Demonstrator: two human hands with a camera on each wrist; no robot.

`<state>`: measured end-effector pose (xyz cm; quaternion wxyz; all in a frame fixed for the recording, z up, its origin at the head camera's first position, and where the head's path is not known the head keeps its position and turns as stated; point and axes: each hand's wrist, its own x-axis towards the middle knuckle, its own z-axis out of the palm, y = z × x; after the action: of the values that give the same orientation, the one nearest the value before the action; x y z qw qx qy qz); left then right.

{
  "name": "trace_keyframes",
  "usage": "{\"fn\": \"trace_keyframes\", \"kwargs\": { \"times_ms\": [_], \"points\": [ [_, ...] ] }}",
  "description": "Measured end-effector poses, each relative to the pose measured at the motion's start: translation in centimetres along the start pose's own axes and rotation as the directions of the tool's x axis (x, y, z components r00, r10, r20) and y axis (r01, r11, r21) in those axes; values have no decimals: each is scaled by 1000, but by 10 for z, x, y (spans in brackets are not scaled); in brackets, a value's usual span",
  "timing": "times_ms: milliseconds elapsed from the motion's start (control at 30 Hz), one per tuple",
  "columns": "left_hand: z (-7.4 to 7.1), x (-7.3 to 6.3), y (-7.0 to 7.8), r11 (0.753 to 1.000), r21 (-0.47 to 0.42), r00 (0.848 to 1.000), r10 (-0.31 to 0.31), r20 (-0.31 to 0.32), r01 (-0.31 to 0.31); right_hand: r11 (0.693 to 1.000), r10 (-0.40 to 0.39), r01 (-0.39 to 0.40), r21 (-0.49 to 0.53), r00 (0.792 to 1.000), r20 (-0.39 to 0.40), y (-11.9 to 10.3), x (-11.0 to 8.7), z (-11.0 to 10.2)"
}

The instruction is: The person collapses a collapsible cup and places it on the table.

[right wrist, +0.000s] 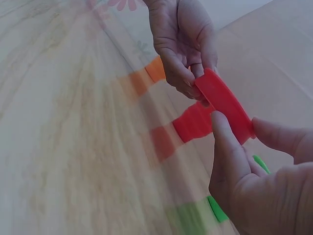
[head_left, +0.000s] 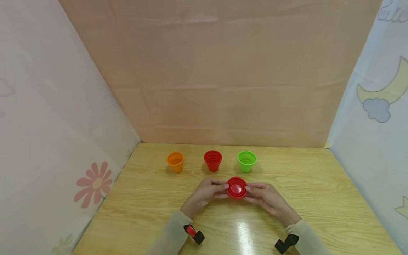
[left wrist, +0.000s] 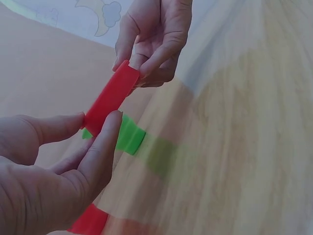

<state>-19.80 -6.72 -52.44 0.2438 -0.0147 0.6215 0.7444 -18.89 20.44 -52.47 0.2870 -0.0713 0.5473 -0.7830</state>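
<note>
A red collapsible cup (head_left: pixel 236 188), folded flat into a shallow disc of nested rings, is held up over the table between both hands. My left hand (head_left: pixel 206 194) pinches its left rim, thumb on top and fingers beneath. On the opposite rim my right hand (head_left: pixel 270 199) pinches it the same way. Seen edge-on in the left wrist view, the folded cup (left wrist: pixel 111 98) is a thin red band, above the table surface. The right wrist view also shows the folded cup (right wrist: pixel 225 104) between the thumbs and fingers of both hands.
Behind the hands, three expanded cups stand in a row on the wooden table (head_left: pixel 140 198): an orange cup (head_left: pixel 175 162), a red cup (head_left: pixel 213 160) and a green cup (head_left: pixel 247 161). A brown backdrop (head_left: pixel 223 78) rises at the table's far edge, with patterned cloth walls at both sides.
</note>
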Motion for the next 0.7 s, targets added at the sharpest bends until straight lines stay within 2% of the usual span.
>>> {"fn": "trace_keyframes", "kwargs": {
  "times_ms": [300, 467, 700],
  "points": [
    [30, 20, 5, 1000, 10, 1000, 24, 20, -24, 1000, -16, 16, 15, 1000, -23, -15, -11, -26],
    [56, 35, 5, 999, -21, 999, 31, -11, -31, 998, -39, 40, 40, 999, -27, -25, -20, -47],
    [98, 62, 5, 996, 2, 994, 88, -70, -88, 998, -69, 68, -14, 997, -30, -43, -31, -85]
  ]
}}
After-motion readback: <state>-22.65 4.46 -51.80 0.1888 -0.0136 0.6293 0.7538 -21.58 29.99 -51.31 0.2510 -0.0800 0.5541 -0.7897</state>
